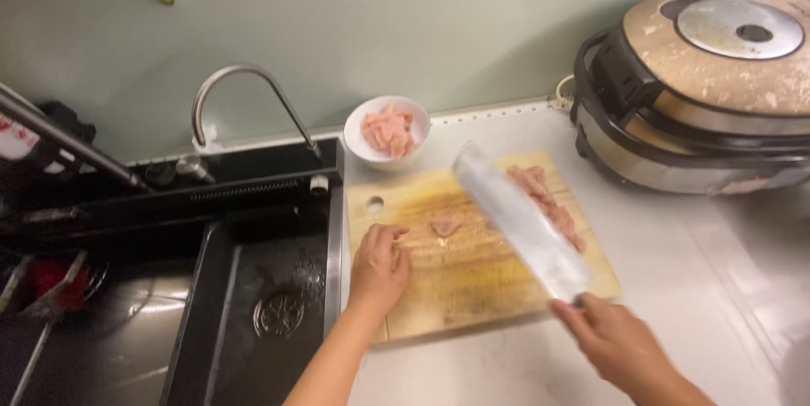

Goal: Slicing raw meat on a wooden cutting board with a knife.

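Observation:
My right hand (620,343) grips the handle of a broad cleaver (519,220), whose blade is raised and angled over a wooden cutting board (472,288). My left hand (380,267) rests palm down on the board's left side, fingers loosely curled, holding nothing. Just beyond its fingertips lies a small piece of raw pink meat (445,226). A row of more raw meat pieces (548,203) runs along the board's right side, partly behind the blade. A white bowl (364,146) holding cut meat stands behind the board.
A dark sink (253,305) with a curved metal faucet (240,89) lies left of the board. A large rice cooker (709,85) stands at the right rear on the white counter (692,271). Utensils and a rack fill the far left.

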